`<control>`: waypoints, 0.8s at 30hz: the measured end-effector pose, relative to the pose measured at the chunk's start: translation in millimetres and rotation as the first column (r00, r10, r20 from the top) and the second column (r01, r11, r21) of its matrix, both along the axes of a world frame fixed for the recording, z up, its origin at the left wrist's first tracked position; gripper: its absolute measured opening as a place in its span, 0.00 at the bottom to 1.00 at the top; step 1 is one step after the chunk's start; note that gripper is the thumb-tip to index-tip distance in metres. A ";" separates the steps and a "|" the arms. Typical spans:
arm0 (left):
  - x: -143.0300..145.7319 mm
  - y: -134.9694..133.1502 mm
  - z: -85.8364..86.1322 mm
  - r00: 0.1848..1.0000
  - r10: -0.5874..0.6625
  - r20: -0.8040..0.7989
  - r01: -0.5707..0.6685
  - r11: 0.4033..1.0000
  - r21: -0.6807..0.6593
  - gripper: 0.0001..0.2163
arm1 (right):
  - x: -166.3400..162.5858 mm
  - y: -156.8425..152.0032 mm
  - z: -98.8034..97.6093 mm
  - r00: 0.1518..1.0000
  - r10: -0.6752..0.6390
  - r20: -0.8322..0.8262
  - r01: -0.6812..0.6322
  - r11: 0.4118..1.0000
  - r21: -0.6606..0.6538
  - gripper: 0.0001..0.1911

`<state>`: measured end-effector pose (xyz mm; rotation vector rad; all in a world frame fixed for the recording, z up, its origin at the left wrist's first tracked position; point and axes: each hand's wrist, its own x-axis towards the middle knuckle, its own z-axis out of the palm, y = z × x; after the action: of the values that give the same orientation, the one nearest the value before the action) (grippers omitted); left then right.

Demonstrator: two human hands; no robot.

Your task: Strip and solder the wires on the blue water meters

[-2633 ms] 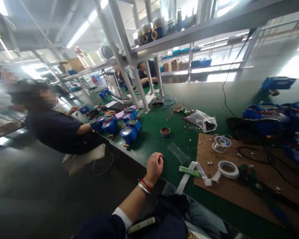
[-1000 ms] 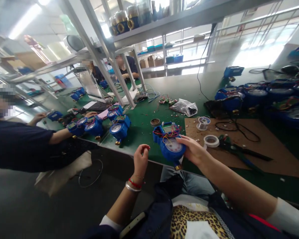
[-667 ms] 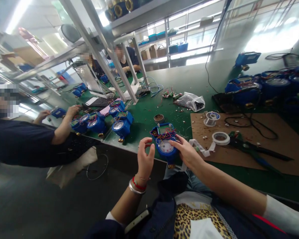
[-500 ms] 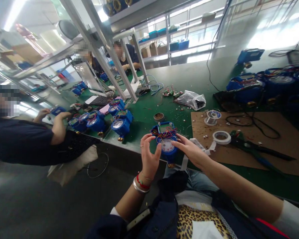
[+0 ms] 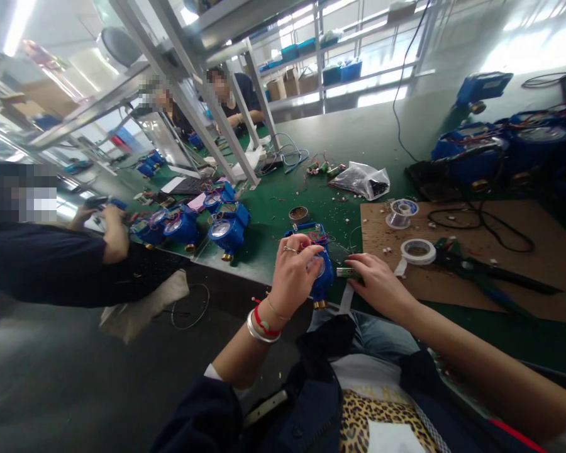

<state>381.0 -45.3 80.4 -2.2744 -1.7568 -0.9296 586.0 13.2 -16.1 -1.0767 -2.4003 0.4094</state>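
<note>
A long green desk (image 5: pixel 358 138) fills most of the room from where I stand, with a grey metal shelving frame (image 5: pixel 202 107) rising slantwise out of its far left part. On the right side of the desk lies a wide brown cardboard sheet (image 5: pixel 538 251), and beyond it a crowd of blue meters (image 5: pixel 500 151) with loose wires sits bunched together. At the left edge a co-worker in a dark top (image 5: pixel 38 264) leans in with a forearm by another group of blue meters (image 5: pixel 207 226); two more people sit far off behind the frame. Right at the near edge of the desk, in front of the person wearing the camera, stands one blue meter (image 5: pixel 323 280) with red wires on top and a brass fitting showing underneath. The left hand (image 5: pixel 295 274) is closed over it from above, fingers curled round its top, a ring on one finger and bangles at the wrist. The right hand (image 5: pixel 380 283) lies palm down just beside the meter, fingers loosely bent, their tips on a small green piece (image 5: pixel 345 272); I cannot tell whether it grips that piece or only rests on it. Farther back lies a clear plastic bag (image 5: pixel 365 180). On the cardboard sit a white tape roll (image 5: pixel 418 250) and a solder spool (image 5: pixel 399 212), and a small round tin (image 5: pixel 299 214) stands on the green just behind the meter.
</note>
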 end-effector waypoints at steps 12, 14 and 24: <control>-2.1 17.1 0.4 0.990 -0.055 0.128 0.063 0.996 -0.057 0.03 | 20.1 17.3 7.8 0.978 -0.142 0.156 0.137 0.990 0.040 0.11; -3.2 14.5 -2.0 0.983 -0.043 0.181 0.050 0.998 -0.037 0.04 | 25.9 21.7 7.4 0.981 -0.169 0.099 0.168 0.986 0.018 0.10; -3.4 4.0 -15.0 0.983 -0.161 0.083 0.154 0.984 0.085 0.08 | 6.8 6.9 48.6 0.992 -0.064 -0.112 0.076 0.992 0.105 0.11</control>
<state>377.7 -41.3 65.4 -2.3840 -1.5597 -1.1249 592.8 20.1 32.5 -1.0586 -2.2552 0.3011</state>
